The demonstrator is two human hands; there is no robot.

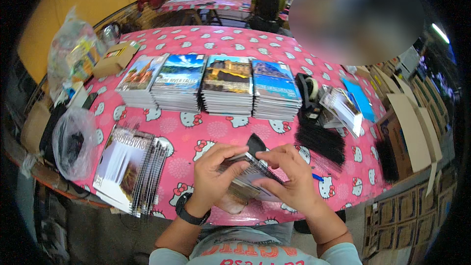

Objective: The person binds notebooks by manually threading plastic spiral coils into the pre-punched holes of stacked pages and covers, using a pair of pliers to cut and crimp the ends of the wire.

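Observation:
Between both hands, just above the near edge of the table, is a spiral notebook (pixel 244 181) held tilted. My left hand (pixel 217 171) pinches its upper left part with thumb and fingers. My right hand (pixel 289 176) grips its right side, with fingers along the dark bound edge. A small black curved piece (pixel 255 143) sticks up beyond the fingertips; I cannot tell whether it belongs to the notebook. To the left lies a fanned row of spiral notebooks (pixel 122 167) with landscape covers. A bundle of black binding coils (pixel 321 142) rests to the right, with a blue pen (pixel 318 177) below it.
Several tall stacks of picture-covered notebooks (pixel 228 88) stand across the table (pixel 216 37). A tape dispenser (pixel 308 88) and loose notebooks (pixel 343 105) are at right. Plastic bags (pixel 74 142) hang at left, cardboard boxes (pixel 407 132) stand at right. A person (pixel 269 2) sits farther back.

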